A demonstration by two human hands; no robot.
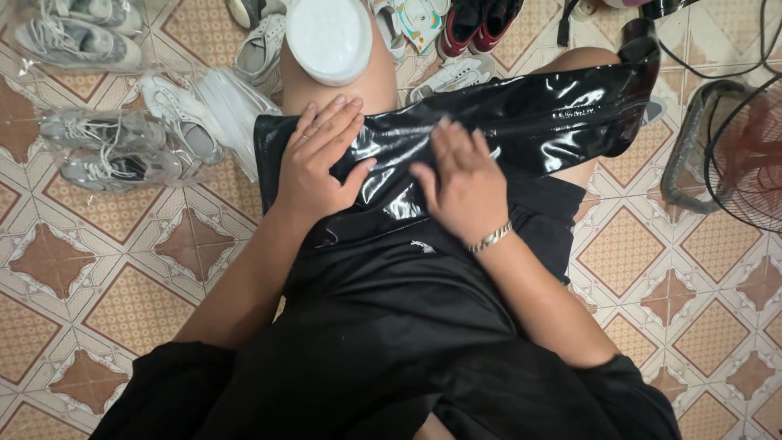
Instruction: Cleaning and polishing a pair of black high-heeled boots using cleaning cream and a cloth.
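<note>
Both hands lie flat, fingers spread, on a glossy black patent boot (521, 122) across the lap at centre frame: left hand (319, 163), right hand (464, 183). The boot's heel end is hard to make out at upper right.

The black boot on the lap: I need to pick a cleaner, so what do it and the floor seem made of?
Boot: likely patent leather or glossy vinyl, with mirror-bright highlights and soft creases. Floor: glazed ceramic tile, judging by its repeated diamond pattern and grout lines.
</note>
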